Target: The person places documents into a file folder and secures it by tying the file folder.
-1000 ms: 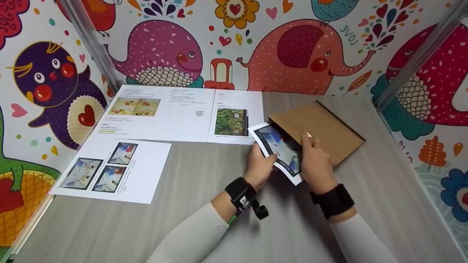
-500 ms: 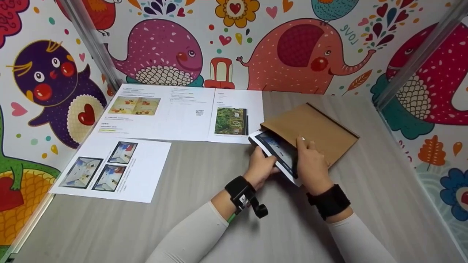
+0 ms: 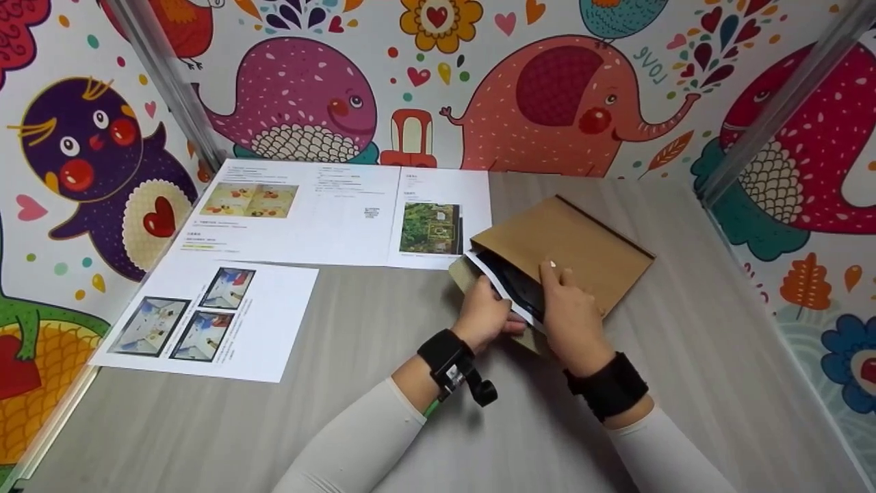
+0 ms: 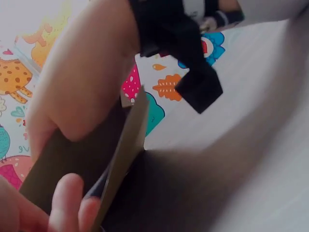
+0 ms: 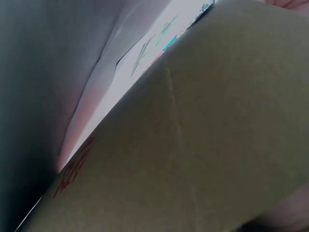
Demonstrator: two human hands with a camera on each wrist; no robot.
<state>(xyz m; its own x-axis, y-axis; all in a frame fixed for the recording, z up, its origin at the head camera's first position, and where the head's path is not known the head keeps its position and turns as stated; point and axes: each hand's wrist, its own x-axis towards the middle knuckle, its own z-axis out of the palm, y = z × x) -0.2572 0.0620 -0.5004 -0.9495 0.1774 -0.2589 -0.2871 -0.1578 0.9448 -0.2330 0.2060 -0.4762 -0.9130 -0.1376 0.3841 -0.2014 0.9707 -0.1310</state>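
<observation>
Brown envelope point(image 3: 564, 250) tilted over the grey table point(image 3: 356, 322), mouth toward the left hand point(image 3: 480, 316), white-edged printout point(image 3: 490, 275) mostly inside. Right hand point(image 3: 576, 325) grips the envelope's near side; left hand's fingers are in the mouth against the printout, can't tell whether pinching. Other printed sheets point(image 3: 274, 342) lie to the left, cartoon-print walls point(image 3: 424, 89) behind.

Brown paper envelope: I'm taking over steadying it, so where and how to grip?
Probably pinch the brown paper envelope by its straight dark edge, from the person's right: no hand covers that end, while its mouth gapes toward the left hand.
</observation>
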